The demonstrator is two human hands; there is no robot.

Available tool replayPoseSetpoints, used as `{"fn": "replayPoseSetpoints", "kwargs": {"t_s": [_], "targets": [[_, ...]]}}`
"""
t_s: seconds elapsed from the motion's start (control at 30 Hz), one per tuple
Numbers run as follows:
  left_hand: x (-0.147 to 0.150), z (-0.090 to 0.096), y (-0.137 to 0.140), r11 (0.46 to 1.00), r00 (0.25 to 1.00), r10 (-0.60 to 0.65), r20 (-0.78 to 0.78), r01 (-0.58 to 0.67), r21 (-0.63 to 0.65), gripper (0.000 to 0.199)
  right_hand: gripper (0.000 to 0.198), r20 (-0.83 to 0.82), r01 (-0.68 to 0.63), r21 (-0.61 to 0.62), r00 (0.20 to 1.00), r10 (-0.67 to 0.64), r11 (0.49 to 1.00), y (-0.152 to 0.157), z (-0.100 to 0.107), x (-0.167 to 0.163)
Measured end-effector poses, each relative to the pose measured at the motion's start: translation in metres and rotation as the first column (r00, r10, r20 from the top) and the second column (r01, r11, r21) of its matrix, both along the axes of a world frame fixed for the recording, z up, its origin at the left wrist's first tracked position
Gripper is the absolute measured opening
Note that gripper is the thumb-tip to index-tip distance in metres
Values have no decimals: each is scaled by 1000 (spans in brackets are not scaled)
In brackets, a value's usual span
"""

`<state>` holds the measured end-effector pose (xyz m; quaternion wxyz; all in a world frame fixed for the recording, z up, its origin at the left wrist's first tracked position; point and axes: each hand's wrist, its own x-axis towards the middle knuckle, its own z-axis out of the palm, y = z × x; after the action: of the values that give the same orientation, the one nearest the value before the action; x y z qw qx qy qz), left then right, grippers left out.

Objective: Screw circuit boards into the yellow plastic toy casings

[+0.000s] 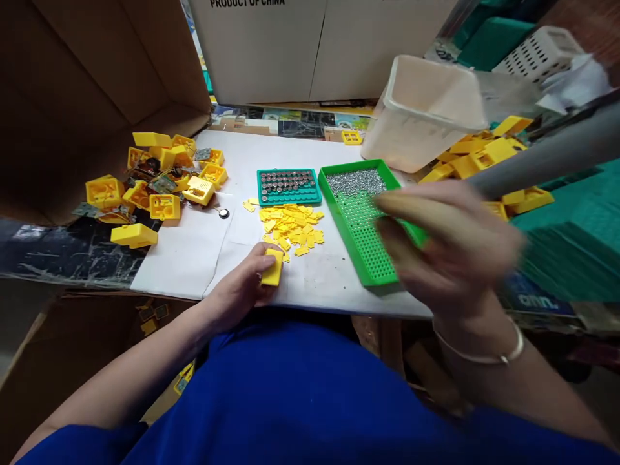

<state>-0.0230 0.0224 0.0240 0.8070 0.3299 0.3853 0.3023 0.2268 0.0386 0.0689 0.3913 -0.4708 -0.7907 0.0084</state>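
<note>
My left hand (247, 274) is closed around a small yellow plastic box (272, 267) near the table's front edge, thumb on its top face. Raised above the right side of a green perforated tray (356, 239) is my right hand (445, 242); motion smears its fingers, so what they hold cannot be made out. Small silvery metal pieces (353, 182) lie heaped at the tray's far end. Just beyond my left hand is a pile of flat yellow plastic pieces (290, 226). Behind that pile sits a teal tray (289, 187) with rows of round button cells.
Open yellow cases with circuit boards (165, 184) are heaped at the left, beside a cardboard box (97, 77). A whitish plastic bin (421, 116) stands at the back right. More yellow cases (484, 161) lie behind a grey bar (547, 145).
</note>
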Motion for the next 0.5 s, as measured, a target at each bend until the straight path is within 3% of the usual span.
{"fn": "replayPoseSetpoints", "kwargs": {"t_s": [0.07,0.1,0.2,0.33,0.5], "targets": [[-6,-2,3,997,998,-68,13,68,21,35,25,219,-41,-53,974,52,998,24,-5,-16],[-8,-3,4,995,995,-96,22,95,23,38,26,335,-58,-140,937,102,988,41,-9,-23],[-16,-5,7,995,992,-95,80,95,4,42,30,526,66,-338,841,130,939,94,-23,-44],[-27,-9,5,1000,992,9,122,-6,-29,32,26,590,137,-404,795,143,904,131,-38,-61],[-32,-10,2,997,986,68,154,-60,-56,31,24,574,178,-420,811,109,890,137,-48,-65]]}}
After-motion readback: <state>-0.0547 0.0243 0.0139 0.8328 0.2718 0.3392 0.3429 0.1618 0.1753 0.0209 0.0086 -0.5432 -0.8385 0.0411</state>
